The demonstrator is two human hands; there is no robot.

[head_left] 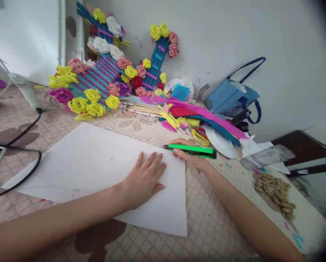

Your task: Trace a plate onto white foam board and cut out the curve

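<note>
A large sheet of white paper (97,156) lies flat on the patterned tablecloth. My left hand (145,180) rests on it, palm down with the fingers spread. Close to the sheet's upper right corner, my right hand (186,153) grips a green utility knife (195,150). The knife's black tip points left, over the paper's edge; I cannot make out whether the blade is out.
Crafts with paper flowers (94,80) stand at the back. Wooden sticks (141,109), coloured paper strips (201,112), yellow scissors (200,137) and a white plate (220,140) lie behind my right hand. Peanuts (274,191) and a clear cup (269,156) are right; a black cable (40,156) crosses left.
</note>
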